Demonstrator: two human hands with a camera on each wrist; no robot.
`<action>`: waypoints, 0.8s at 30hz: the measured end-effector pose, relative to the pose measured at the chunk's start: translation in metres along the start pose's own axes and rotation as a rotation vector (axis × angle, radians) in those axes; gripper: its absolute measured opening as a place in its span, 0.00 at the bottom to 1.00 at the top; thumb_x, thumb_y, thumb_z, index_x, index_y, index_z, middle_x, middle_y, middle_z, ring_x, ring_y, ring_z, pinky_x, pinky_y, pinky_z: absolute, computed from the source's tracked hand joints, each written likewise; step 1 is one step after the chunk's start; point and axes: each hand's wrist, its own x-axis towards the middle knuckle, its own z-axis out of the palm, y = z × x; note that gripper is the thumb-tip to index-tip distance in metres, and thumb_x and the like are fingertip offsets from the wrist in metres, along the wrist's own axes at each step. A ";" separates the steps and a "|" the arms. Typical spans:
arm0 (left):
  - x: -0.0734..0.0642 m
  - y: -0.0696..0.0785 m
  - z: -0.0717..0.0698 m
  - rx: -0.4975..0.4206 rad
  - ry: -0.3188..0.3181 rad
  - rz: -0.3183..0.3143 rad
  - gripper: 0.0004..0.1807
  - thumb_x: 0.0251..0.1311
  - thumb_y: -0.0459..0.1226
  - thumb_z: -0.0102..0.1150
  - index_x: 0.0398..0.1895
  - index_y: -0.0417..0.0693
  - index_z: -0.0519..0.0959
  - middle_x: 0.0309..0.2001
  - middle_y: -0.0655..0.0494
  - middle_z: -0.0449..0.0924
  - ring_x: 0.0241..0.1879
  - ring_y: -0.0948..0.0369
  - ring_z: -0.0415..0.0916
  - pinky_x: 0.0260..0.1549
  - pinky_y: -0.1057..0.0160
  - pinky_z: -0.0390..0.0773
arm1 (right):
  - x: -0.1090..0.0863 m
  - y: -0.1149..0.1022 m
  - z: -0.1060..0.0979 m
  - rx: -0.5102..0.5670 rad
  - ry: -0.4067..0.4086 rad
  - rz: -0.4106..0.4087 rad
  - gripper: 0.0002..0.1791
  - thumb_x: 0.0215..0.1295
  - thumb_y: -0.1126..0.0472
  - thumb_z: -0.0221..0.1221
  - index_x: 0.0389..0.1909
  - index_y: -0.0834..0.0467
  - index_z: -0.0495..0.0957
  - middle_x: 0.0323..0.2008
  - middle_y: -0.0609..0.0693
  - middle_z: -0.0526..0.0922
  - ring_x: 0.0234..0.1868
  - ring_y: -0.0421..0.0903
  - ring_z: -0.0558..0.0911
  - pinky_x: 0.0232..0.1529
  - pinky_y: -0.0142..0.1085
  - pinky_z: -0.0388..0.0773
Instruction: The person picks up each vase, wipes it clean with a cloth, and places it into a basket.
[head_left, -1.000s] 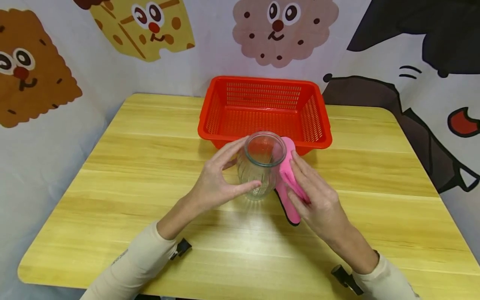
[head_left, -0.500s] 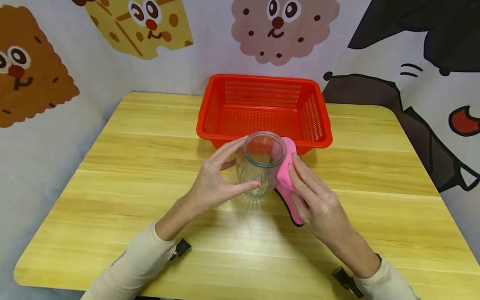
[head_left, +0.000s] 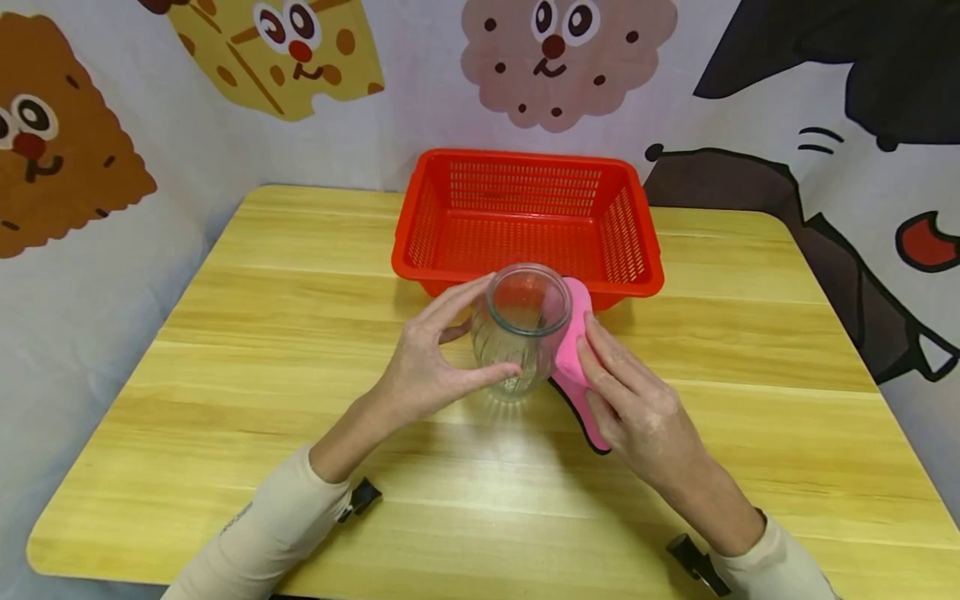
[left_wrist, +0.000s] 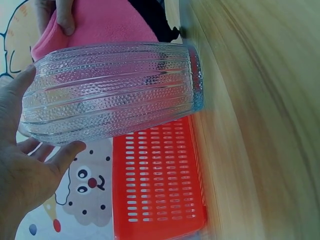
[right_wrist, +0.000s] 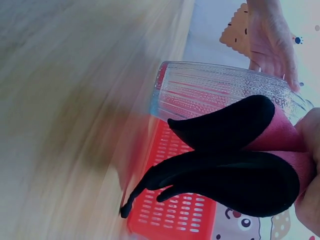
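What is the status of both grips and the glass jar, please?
Left grip: holding glass jar. Right grip: pinching pink cloth beside it. Jar: upright on table. Red basket: behind jar, seemingly not blocking.

The head camera looks forward and down on the glass jar (head_left: 521,342) from its near side. Rolled sideways, the wrist cameras face forward, low and close, on its near left and near right, both showing the red basket (head_left: 525,185) behind it.

Yellow table (head_left: 225,400), bearing red basket (head_left: 525,158), glass jar (left_wrist: 110,92)
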 end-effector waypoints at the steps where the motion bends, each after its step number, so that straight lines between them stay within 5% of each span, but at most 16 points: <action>1: 0.000 0.000 0.000 0.000 -0.001 -0.001 0.51 0.42 0.33 0.85 0.73 0.46 0.69 0.69 0.57 0.71 0.64 0.56 0.72 0.51 0.59 0.82 | -0.001 0.000 0.000 0.001 -0.004 0.003 0.23 0.81 0.59 0.46 0.58 0.74 0.78 0.67 0.65 0.72 0.64 0.63 0.75 0.66 0.37 0.68; 13: 0.000 -0.001 0.000 -0.011 0.005 -0.001 0.51 0.41 0.33 0.86 0.73 0.46 0.70 0.68 0.57 0.72 0.62 0.57 0.73 0.50 0.59 0.83 | -0.006 0.003 0.001 0.018 0.009 -0.011 0.23 0.81 0.59 0.46 0.55 0.74 0.80 0.65 0.66 0.73 0.63 0.62 0.76 0.66 0.36 0.68; 24: 0.001 -0.002 -0.001 -0.020 0.004 0.006 0.51 0.41 0.32 0.85 0.72 0.45 0.70 0.65 0.46 0.73 0.62 0.55 0.73 0.50 0.58 0.83 | -0.008 0.007 0.001 0.038 0.024 -0.036 0.21 0.79 0.61 0.47 0.52 0.73 0.82 0.62 0.65 0.76 0.60 0.62 0.78 0.65 0.37 0.70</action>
